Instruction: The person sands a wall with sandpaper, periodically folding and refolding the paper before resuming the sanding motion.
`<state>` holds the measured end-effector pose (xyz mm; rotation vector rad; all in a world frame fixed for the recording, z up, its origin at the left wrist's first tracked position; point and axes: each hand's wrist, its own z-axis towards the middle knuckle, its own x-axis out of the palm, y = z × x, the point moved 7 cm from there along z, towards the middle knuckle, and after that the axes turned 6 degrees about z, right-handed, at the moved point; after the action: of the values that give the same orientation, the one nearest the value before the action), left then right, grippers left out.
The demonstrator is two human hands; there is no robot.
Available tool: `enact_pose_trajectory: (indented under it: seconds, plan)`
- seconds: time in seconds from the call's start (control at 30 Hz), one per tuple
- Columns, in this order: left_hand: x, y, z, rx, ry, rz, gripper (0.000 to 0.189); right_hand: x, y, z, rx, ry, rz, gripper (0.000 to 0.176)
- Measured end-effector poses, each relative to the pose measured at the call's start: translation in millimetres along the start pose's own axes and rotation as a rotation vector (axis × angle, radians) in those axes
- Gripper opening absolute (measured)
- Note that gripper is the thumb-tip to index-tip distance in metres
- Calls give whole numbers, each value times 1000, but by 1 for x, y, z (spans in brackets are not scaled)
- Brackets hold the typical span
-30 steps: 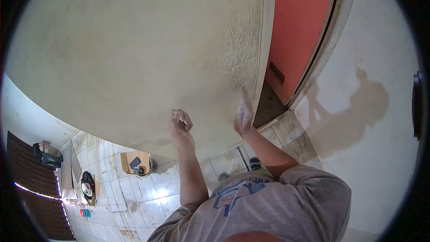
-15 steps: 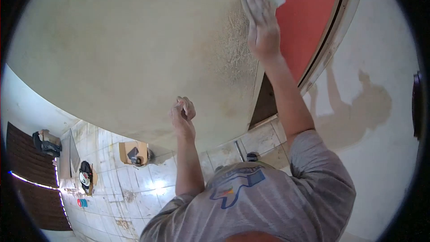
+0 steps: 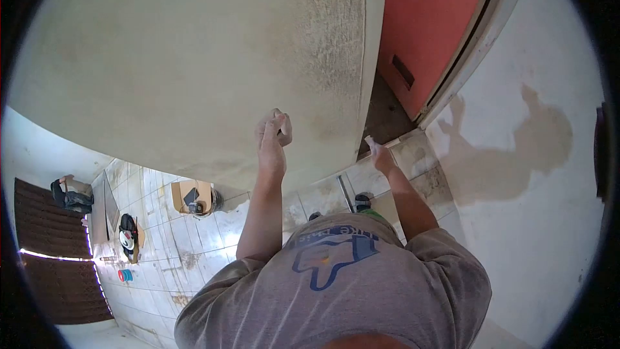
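Note:
My left hand (image 3: 274, 130) is raised before the large pale wall panel (image 3: 194, 58), its dusty fingers curled together. What they hold, if anything, is hidden. Lower and to the right, my right hand (image 3: 379, 154) is near the panel's bottom right edge, by the doorway. Its whitened fingers look closed, and a small pale tip sticks up from them that I cannot make out. A rough, scraped patch (image 3: 332, 32) runs down the right side of the panel, above both hands.
A red door (image 3: 433, 26) stands right of the panel, beside a white wall (image 3: 529, 232) with my shadow. On the tiled floor (image 3: 171, 245) are an open cardboard box (image 3: 182, 205), a black-and-white object (image 3: 128, 238) and a blue-and-red item (image 3: 125, 275). At far left, a person (image 3: 72, 195).
My right hand has come down from the upper panel, where it pressed a pale sheet, to beside the doorway. My left hand appears slightly higher and further right. The view has shifted.

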<state>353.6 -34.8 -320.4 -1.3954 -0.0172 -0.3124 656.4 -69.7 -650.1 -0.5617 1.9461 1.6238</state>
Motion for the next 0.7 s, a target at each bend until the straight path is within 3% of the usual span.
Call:
enact_pose_trajectory:
  seconds: [0.07, 0.13, 0.2, 0.33, 0.4, 0.5, 0.53, 0.63, 0.7]
  plan:
    - [6, 10, 1, -84, 35, 85, 27, -9, -20, -3, 318, 28, 305, 44]
    - [8, 21, -5, -103, 54, 183, 24, -13, 1, -19, 287, -23, 1212, 44]
    - [12, 33, -7, -41, 66, 288, 22, -55, 92, -50, 162, 66, 1563, 37]
    - [44, 25, -19, 6, 182, 450, 11, -71, 168, -77, 19, 316, 1832, 33]
    - [52, 22, -27, 2, 224, 563, 21, -65, 189, -85, -36, 464, 2012, 29]
    - [58, 17, -50, -273, 418, 79, 41, -69, 242, -104, 47, 352, 1826, 26]
    - [49, 20, -56, -298, 396, 99, 43, -63, 244, -105, 4, 421, 1825, 27]
    - [29, 10, -69, -338, 262, 87, 33, -66, 259, -115, 32, 210, 1560, 29]
    - [13, 12, -72, -271, 208, 120, 26, -81, 265, -113, -164, -30, 1248, 35]
